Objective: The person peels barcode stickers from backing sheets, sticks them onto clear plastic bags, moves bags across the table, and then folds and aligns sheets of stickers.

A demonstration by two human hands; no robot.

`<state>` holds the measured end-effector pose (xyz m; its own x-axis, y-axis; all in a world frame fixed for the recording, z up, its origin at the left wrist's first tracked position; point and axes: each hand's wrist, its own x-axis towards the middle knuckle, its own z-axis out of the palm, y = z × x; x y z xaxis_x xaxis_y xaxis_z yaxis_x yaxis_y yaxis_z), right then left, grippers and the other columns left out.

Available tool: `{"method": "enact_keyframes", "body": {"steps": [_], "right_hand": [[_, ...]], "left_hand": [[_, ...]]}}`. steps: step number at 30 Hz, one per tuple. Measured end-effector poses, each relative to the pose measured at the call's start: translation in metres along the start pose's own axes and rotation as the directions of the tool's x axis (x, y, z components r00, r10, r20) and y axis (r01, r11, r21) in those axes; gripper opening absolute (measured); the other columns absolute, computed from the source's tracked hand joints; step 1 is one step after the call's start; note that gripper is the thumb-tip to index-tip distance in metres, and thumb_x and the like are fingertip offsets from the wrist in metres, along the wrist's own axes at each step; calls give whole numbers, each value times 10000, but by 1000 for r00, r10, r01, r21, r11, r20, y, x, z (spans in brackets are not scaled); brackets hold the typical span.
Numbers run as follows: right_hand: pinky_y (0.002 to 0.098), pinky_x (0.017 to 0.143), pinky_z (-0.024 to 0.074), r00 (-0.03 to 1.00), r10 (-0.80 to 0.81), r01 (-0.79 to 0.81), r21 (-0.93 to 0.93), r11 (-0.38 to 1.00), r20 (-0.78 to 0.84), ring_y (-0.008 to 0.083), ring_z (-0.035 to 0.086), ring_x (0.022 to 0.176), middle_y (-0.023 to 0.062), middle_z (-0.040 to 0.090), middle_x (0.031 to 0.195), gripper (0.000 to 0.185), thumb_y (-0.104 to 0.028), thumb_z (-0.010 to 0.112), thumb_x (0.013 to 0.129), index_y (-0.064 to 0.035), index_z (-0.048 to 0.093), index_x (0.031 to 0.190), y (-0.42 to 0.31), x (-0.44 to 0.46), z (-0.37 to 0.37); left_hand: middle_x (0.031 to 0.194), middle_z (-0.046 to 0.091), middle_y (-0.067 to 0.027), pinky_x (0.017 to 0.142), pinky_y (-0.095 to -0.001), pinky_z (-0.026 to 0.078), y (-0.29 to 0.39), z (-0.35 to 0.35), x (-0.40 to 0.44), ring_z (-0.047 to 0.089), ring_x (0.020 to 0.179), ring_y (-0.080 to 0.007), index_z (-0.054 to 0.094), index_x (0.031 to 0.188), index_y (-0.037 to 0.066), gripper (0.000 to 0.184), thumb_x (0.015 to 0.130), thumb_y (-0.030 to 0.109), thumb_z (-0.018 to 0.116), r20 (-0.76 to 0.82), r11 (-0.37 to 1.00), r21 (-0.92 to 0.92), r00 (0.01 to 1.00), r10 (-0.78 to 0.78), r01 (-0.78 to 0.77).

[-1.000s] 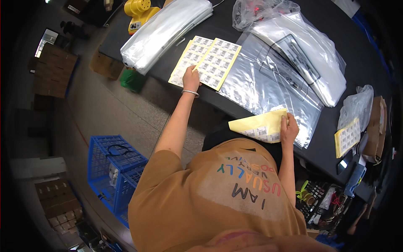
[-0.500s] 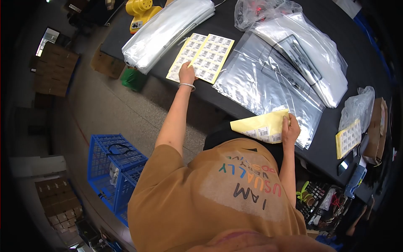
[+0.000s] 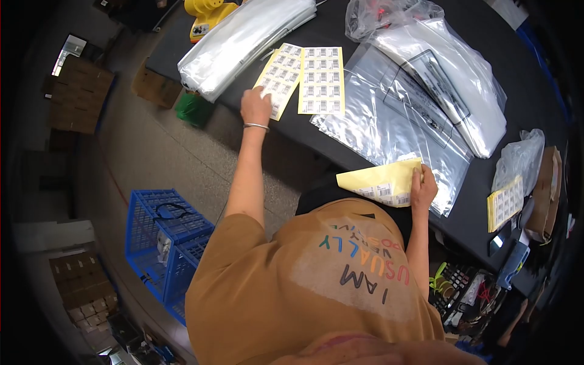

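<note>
My left hand (image 3: 256, 108) is at the lower left edge of a barcode label sheet (image 3: 281, 76), its fingers closed on that edge. Beside it, to the right, a second barcode label sheet (image 3: 322, 81) lies face up, overlapping a clear plastic bag. In my right hand (image 3: 424, 185) is a curled label sheet (image 3: 380, 177), gripped at its right end between thumb and fingers. Its yellow backing faces up, and some printed labels show at the lower fold. Flat clear plastic bags (image 3: 365, 121) spread over the table between my hands and beyond.
A stack of plastic bags (image 3: 243, 45) lies at the far left, near a yellow device (image 3: 207, 18). More bags (image 3: 450, 67) pile at the right. A label stack (image 3: 505, 204) and a cardboard box (image 3: 543, 194) sit rightward. Blue crates (image 3: 167, 243) stand on the floor.
My left hand has moved left, from the right-hand label sheet to the left one. Both sheets have turned and now spread apart at their lower ends. My right hand keeps its hold.
</note>
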<state>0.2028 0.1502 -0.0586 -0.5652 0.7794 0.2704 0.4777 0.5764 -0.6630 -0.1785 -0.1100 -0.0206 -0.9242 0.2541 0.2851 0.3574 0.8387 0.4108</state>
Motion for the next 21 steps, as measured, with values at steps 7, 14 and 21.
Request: {"method": "enact_keyframes", "body": {"steps": [7,14,21], "right_hand": [[356,670,484,1000,11,-11,22,1000,-3,294,630,733,147,659,848,202,-182,580,875,-21,636,984,-1,0,2],[356,667,483,1000,-2,2,16,1000,1,295,631,728,144,660,842,207,-187,571,881,-22,636,988,-2,1,-1],[352,664,484,1000,9,-9,15,1000,0,287,636,729,144,661,842,204,-188,577,879,-27,642,987,-4,1,-1]], "left_hand": [[1046,595,-197,864,-428,480,-42,-13,25,578,978,-371,661,974,26,423,693,323,770,98,963,189,973,-211,190],[818,680,-135,751,-377,511,-60,5,42,653,794,-292,679,804,42,224,719,242,733,256,976,0,944,-209,216],[783,688,-81,698,-287,500,-71,11,42,646,709,-165,693,873,35,148,765,135,675,60,963,-190,982,-182,190]]}}
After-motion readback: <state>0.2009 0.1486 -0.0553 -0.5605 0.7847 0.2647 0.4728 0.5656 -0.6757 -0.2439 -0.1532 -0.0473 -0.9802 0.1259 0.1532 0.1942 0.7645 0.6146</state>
